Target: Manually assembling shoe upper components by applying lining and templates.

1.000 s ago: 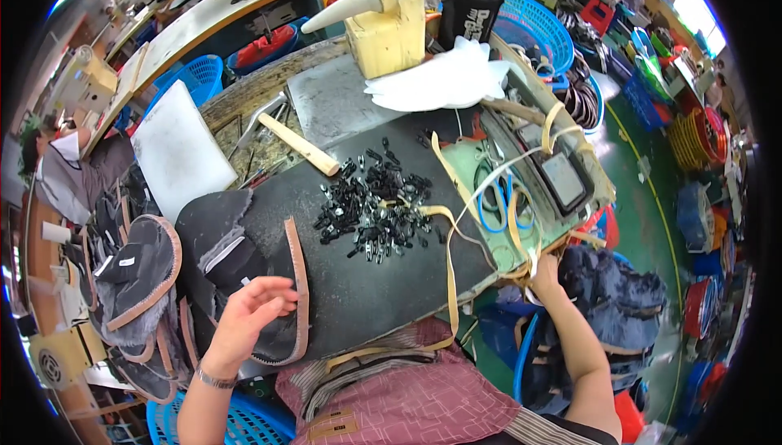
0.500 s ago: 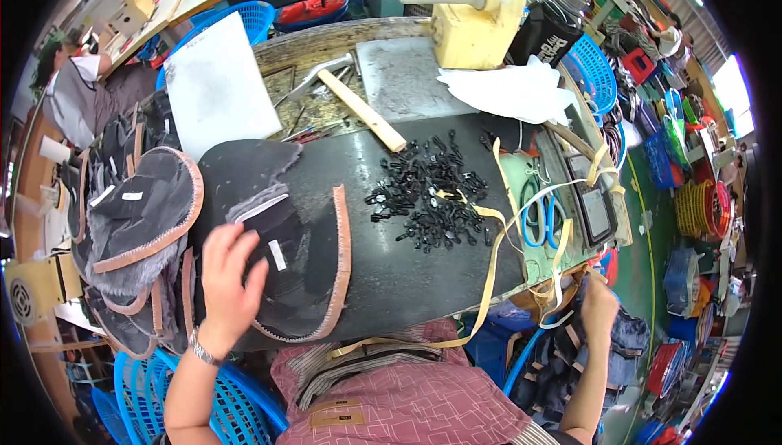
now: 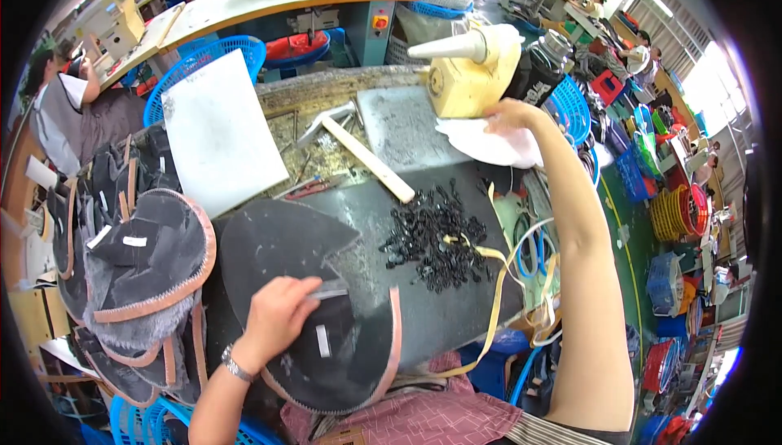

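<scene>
Dark fabric piece (image 3: 354, 359), one: rounded in outline, matte and faintly napped, bordered along its curved edge by a pinkish-tan strip with zigzag edging; a small white label was fixed to its face. It was laid on the black work surface (image 3: 440, 323), directly before the person. Its grey inner edge was gripped by the left hand (image 3: 279, 315), whose fingers were bent and drawn together with the thumb; a metal-link band was worn at the wrist.

White sheet (image 3: 489, 145), one: smooth, thin-looking, irregular. It was covered in part by the right hand (image 3: 511, 115), outstretched beside the yellow block (image 3: 468, 86) with its pale cone. The fingers were pointed downward; whether they were closed on the sheet could not be told.

Small black clips (image 3: 436, 241), glossy, were heaped at the centre. A hammer (image 3: 366, 158) with a plain wooden handle was placed near them. Similar trimmed pieces (image 3: 147, 266), fuzzy-edged, were stacked at left.
</scene>
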`<action>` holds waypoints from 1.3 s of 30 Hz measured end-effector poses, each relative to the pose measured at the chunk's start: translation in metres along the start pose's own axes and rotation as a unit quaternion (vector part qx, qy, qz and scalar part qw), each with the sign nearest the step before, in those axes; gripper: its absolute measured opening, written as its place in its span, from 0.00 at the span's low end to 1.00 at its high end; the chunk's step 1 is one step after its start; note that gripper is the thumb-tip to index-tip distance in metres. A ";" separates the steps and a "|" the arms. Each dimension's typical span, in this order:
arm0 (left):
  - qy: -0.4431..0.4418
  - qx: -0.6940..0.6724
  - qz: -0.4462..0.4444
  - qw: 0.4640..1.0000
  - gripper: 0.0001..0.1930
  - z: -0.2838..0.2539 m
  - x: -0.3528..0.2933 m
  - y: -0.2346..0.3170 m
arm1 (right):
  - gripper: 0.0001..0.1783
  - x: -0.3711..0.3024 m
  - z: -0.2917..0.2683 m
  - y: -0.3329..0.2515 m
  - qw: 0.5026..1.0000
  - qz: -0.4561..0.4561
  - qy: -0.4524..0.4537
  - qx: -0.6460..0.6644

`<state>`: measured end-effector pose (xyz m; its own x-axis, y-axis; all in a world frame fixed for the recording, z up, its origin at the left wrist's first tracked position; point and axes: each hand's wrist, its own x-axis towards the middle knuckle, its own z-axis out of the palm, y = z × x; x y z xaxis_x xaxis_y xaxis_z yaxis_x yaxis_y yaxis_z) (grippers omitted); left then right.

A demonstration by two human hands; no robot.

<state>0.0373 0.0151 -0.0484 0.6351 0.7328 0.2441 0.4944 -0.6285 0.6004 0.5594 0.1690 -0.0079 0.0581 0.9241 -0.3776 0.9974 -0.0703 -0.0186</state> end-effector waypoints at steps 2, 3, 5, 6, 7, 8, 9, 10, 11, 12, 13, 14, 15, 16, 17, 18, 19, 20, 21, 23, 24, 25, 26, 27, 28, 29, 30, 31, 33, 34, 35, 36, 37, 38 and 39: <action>0.000 -0.002 -0.015 1.000 0.15 -0.004 -0.004 0.005 | 0.40 0.015 -0.003 -0.001 0.994 -0.016 -0.105 -0.015; 0.003 0.013 -0.020 1.000 0.15 -0.011 -0.002 0.009 | 0.42 0.020 -0.008 -0.001 0.989 0.001 -0.151 0.000; 0.019 0.028 -0.012 0.999 0.15 -0.021 0.006 0.015 | 0.45 0.025 -0.015 -0.003 0.980 0.017 -0.195 0.015; 0.032 0.042 -0.006 0.999 0.15 -0.025 0.010 0.019 | 0.46 0.022 -0.016 -0.004 0.986 0.011 -0.169 0.001; 0.039 0.036 -0.004 0.999 0.16 -0.027 0.020 0.026 | 0.47 0.019 -0.015 -0.004 0.990 0.006 -0.141 -0.012; 0.040 0.036 0.001 0.999 0.16 -0.025 0.033 0.033 | 0.47 0.015 -0.013 -0.001 0.990 0.009 -0.138 -0.012; 0.040 0.005 0.023 0.999 0.15 -0.019 0.050 0.039 | 0.48 0.013 -0.009 0.006 0.992 0.006 -0.126 0.002; 0.039 -0.027 0.046 0.998 0.15 -0.012 0.069 0.046 | 0.48 0.009 -0.005 0.015 0.993 0.004 -0.113 0.017; 0.028 -0.022 0.082 0.996 0.15 -0.002 0.089 0.052 | 0.45 0.005 -0.004 0.013 0.995 0.037 -0.090 0.021; 0.019 -0.011 0.113 0.993 0.15 0.006 0.107 0.057 | 0.45 0.004 -0.003 0.011 0.996 0.031 -0.086 0.021; -0.006 0.007 0.110 0.994 0.15 0.016 0.127 0.060 | 0.42 0.004 0.000 0.010 1.000 0.002 -0.012 -0.003; -0.030 0.028 0.102 0.994 0.15 0.025 0.146 0.057 | 0.38 0.006 0.004 0.008 0.997 -0.032 0.063 -0.026; -0.079 0.127 0.111 0.982 0.17 0.032 0.165 0.049 | 0.29 0.004 0.010 0.010 0.989 -0.051 0.139 -0.023; -0.129 0.225 0.117 0.959 0.20 0.041 0.184 0.037 | 0.29 0.001 0.011 0.007 0.988 -0.056 0.141 -0.024; -0.102 0.302 0.144 0.937 0.21 0.047 0.198 0.020 | 0.26 -0.005 0.011 0.007 0.986 -0.065 0.148 -0.034; -0.075 0.378 0.169 0.907 0.23 0.050 0.208 -0.001 | 0.23 -0.009 0.013 0.007 0.984 -0.074 0.156 -0.042; -0.081 0.372 0.202 0.902 0.22 0.056 0.219 -0.029 | 0.21 -0.013 0.017 0.009 0.976 -0.090 0.189 -0.054; -0.087 0.365 0.235 0.897 0.22 0.058 0.230 -0.049 | 0.21 -0.017 0.020 0.011 0.976 -0.090 0.189 -0.055; -0.133 0.325 0.225 0.909 0.16 0.056 0.241 -0.054 | 0.22 -0.019 0.024 0.013 0.964 -0.100 0.243 -0.035; -0.073 0.247 0.265 0.929 0.09 0.054 0.257 -0.071 | 0.23 -0.020 0.025 0.018 0.949 -0.108 0.297 -0.013; -0.038 0.233 0.278 0.931 0.07 0.050 0.263 -0.071 | 0.24 -0.022 0.023 0.021 0.958 -0.074 0.276 -0.008; 0.026 0.268 0.278 0.922 0.06 0.047 0.270 -0.071 | 0.25 -0.023 0.021 0.023 0.966 -0.040 0.256 -0.002; 0.048 0.268 0.239 0.932 0.05 0.041 0.274 -0.061 | 0.25 -0.024 0.020 0.029 0.967 -0.036 0.253 -0.002; 0.059 0.293 0.232 0.926 0.04 0.037 0.280 -0.056 | 0.26 -0.024 0.017 0.035 0.977 -0.039 0.208 0.039; 0.070 0.317 0.225 0.919 0.03 0.037 0.285 -0.053 | 0.27 -0.024 0.015 0.041 0.983 -0.040 0.161 0.080; 0.069 0.317 0.226 0.918 0.03 0.042 0.288 -0.053 | 0.27 -0.024 0.012 0.041 0.983 -0.039 0.162 0.081; 0.033 0.365 0.253 0.895 0.03 0.051 0.291 -0.054 | 0.25 -0.025 0.010 0.042 0.985 -0.045 0.154 0.063; -0.002 0.411 0.279 0.868 0.02 0.060 0.293 -0.054 | 0.24 -0.027 0.007 0.043 0.987 -0.050 0.146 0.046; -0.001 0.416 0.269 0.869 0.02 0.074 0.294 -0.058 | 0.23 -0.044 -0.001 0.027 0.987 -0.040 0.146 0.046; 0.001 0.422 0.256 0.870 0.02 0.080 0.294 -0.060 | 0.21 -0.054 -0.002 0.019 0.988 -0.033 0.146 0.045; -0.013 0.407 0.198 0.892 0.02 0.078 0.297 -0.057 | 0.21 -0.061 0.002 0.013 0.988 -0.036 0.146 0.046; -0.013 0.403 0.201 0.893 0.02 0.081 0.300 -0.046 | 0.19 -0.073 0.009 0.011 0.984 -0.061 0.163 0.048; 0.024 0.379 0.189 0.906 0.02 0.087 0.305 -0.033 | 0.17 -0.083 0.016 0.009 0.979 -0.085 0.180 0.050; 0.060 0.353 0.178 0.917 0.01 0.098 0.313 -0.018 | 0.17 -0.092 0.025 0.010 0.980 -0.079 0.178 0.047; 0.065 0.241 0.229 0.941 0.02 0.114 0.320 -0.003 | 0.16 -0.097 0.034 0.008 0.969 -0.104 0.216 0.057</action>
<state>0.3066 0.2214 -0.0588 0.7852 0.3622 0.5022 0.4180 -0.9085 0.0017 0.5608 0.0665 -0.0029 -0.1056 0.9921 0.0675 0.9796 0.1155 -0.1644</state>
